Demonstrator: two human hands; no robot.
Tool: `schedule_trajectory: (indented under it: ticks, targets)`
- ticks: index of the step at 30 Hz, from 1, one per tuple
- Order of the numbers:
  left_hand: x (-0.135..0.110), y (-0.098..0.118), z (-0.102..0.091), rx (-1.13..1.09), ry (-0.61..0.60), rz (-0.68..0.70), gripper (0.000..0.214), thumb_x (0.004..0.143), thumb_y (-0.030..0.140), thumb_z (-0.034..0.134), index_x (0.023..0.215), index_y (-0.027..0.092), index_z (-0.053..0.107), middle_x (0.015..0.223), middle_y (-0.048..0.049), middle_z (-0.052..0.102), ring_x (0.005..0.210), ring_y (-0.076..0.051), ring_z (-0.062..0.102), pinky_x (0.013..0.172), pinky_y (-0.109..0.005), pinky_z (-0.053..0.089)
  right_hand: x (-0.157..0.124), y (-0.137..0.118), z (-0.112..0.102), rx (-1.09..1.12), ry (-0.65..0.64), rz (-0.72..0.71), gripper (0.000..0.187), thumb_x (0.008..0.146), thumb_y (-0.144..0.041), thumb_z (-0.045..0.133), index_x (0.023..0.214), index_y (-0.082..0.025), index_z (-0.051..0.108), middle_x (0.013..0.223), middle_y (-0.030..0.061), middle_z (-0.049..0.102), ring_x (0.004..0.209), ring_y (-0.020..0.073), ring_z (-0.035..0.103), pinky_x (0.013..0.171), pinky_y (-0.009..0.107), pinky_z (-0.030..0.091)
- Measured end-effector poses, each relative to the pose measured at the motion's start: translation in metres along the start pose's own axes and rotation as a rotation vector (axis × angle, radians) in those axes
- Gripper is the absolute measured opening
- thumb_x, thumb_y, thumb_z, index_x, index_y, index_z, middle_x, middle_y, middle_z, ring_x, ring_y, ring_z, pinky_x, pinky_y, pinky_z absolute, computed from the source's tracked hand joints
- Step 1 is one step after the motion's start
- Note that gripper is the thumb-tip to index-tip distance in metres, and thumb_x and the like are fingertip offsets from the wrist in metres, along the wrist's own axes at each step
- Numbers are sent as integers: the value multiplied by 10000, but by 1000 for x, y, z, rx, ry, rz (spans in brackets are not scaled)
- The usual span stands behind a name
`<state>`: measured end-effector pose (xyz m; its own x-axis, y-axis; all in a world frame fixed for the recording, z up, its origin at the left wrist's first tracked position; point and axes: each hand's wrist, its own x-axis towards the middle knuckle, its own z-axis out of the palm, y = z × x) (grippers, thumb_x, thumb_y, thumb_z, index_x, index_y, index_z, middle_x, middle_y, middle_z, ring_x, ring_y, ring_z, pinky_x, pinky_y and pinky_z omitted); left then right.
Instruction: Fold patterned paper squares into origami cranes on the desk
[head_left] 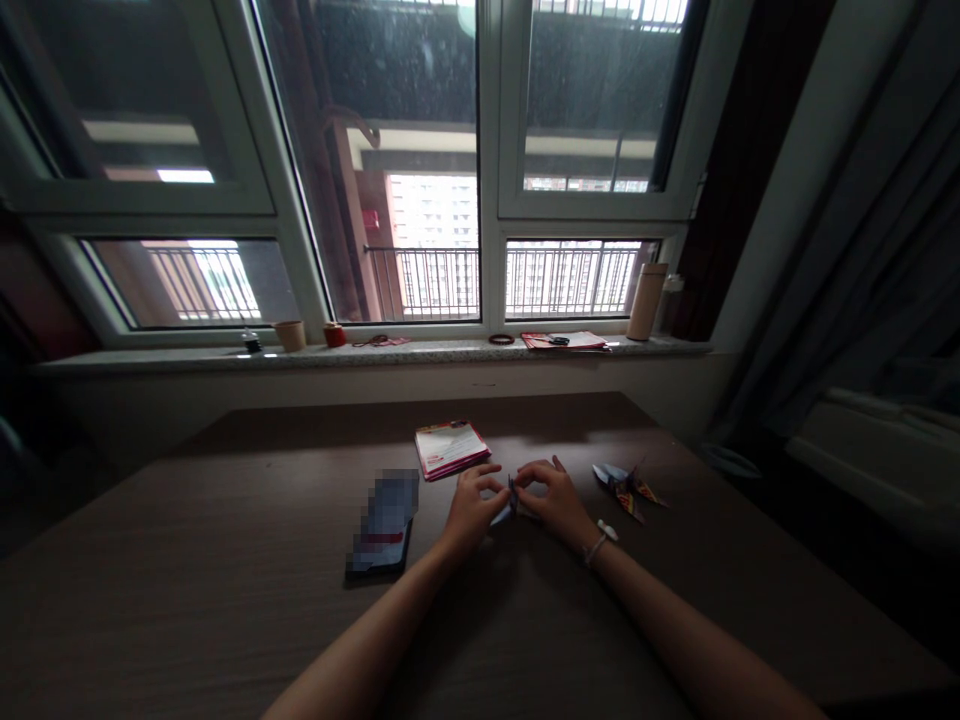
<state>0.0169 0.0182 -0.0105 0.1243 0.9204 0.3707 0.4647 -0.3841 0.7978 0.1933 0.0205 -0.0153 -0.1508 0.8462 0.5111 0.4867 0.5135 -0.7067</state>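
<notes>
My left hand and my right hand meet over the middle of the brown table. Both pinch a small folded paper piece with dark, patterned sides, held just above the tabletop between the fingertips. My right wrist wears a thin bracelet. A finished folded paper figure with colourful wings lies on the table just right of my right hand. A stack of pink-edged paper sheets lies just beyond my left hand.
A dark phone lies left of my left hand. The windowsill behind the table holds a cup, a small red jar, a red booklet and a tall beige cylinder. Dark curtains hang at the right.
</notes>
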Motion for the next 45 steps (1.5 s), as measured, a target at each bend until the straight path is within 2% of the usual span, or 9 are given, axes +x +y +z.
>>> schedule_trajectory:
  ticks: [7, 15, 17, 20, 24, 29, 39, 45]
  targets:
    - [1, 1, 1, -20, 14, -53, 144, 746, 207, 692, 602, 201, 694, 1183, -71, 687, 1191, -249, 553, 1088, -431, 355, 1, 0, 0, 30, -23, 13, 48, 772, -259, 647, 784, -239, 689, 854, -5, 705, 1007, 213, 631, 1150, 513, 109]
    - [4, -1, 0, -63, -9, -91, 175, 730, 192, 697, 557, 197, 670, 1177, -80, 692, 1185, -262, 571, 1073, -427, 373, 2, 0, -4, 53, -76, -5, 59, 761, -225, 668, 791, -241, 716, 944, 26, 718, 1048, 224, 617, 1142, 527, 115]
    - [3, -2, 0, -45, 0, -71, 140, 733, 207, 709, 595, 203, 690, 1181, -76, 689, 1185, -265, 569, 1079, -441, 367, 3, 2, -5, 55, -63, -5, 59, 761, -227, 666, 787, -243, 717, 937, 25, 717, 1046, 226, 617, 1136, 519, 148]
    - [2, -2, -2, -26, 22, -20, 28, 745, 246, 726, 726, 227, 736, 1208, -60, 673, 1200, -263, 555, 1090, -460, 358, 4, 5, -6, 70, -35, -2, 60, 768, -244, 658, 786, -244, 715, 909, 24, 711, 1038, 228, 615, 1086, 472, 269]
    - [2, -3, -5, -16, 12, 77, 65, 773, 261, 727, 826, 257, 765, 1210, -61, 660, 1204, -263, 547, 1078, -466, 375, 5, 8, -8, 105, -23, 4, 62, 763, -246, 657, 778, -232, 715, 855, 32, 717, 1002, 232, 621, 967, 399, 384]
    - [2, -4, -7, 20, 36, 147, 104, 758, 212, 746, 820, 290, 781, 1199, -50, 656, 1190, -269, 547, 1065, -471, 391, 6, 7, -8, 149, -36, 24, 58, 750, -252, 673, 752, -218, 721, 840, 41, 723, 965, 233, 635, 920, 380, 412]
    - [2, -3, -8, 81, 50, 181, 74, 746, 220, 766, 759, 293, 773, 1160, -25, 680, 1158, -262, 558, 1049, -459, 407, 6, 10, -7, 183, -75, 16, 94, 761, -298, 687, 742, -219, 734, 872, 51, 736, 980, 239, 650, 927, 392, 442]
    - [4, -2, -13, 174, 11, 230, 81, 750, 222, 765, 763, 302, 763, 1186, -6, 684, 1203, -260, 518, 1068, -459, 376, 6, 10, -7, 177, -97, 18, 105, 753, -317, 696, 742, -220, 735, 886, 52, 740, 986, 242, 653, 937, 402, 446]
